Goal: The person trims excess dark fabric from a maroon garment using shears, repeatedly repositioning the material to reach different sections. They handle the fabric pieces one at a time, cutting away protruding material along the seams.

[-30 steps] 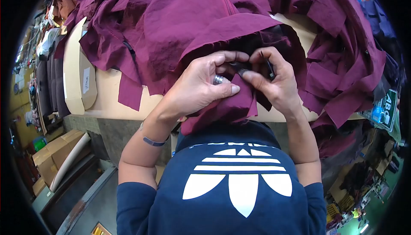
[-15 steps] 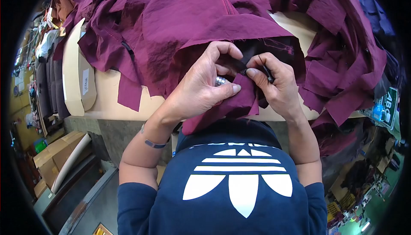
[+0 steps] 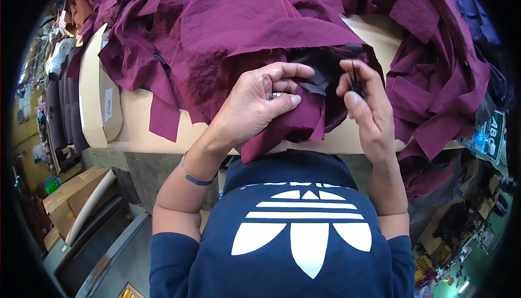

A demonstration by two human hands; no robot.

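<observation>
My left hand [image 3: 260, 100] pinches the edge of a maroon cloth piece [image 3: 304, 119] between thumb and fingers. Dark grey lining [image 3: 317, 78] shows just past those fingertips. A silvery ring [image 3: 275, 95] is on a finger of this hand. To the right, apart from the pinched edge, my right hand [image 3: 369, 108] is closed around a small black pointed tool [image 3: 355, 84]. Its thin tip points upward, and most of its body is hidden by the fingers. The held piece belongs to or lies against a larger maroon fabric [image 3: 233, 16] heaped behind the hands.
Under the cloth is a pale tabletop [image 3: 146, 119], its front edge close to my body. A cardboard piece [image 3: 100, 92] stands at the left, with brown boxes [image 3: 76, 195] below. More maroon cloth [image 3: 434, 86] hangs over the right side beside a green-and-white package [image 3: 491, 138].
My right hand has moved right and away from the cloth edge, bringing the black tool along. My left hand keeps its pinch, and more dark lining now shows beside it.
</observation>
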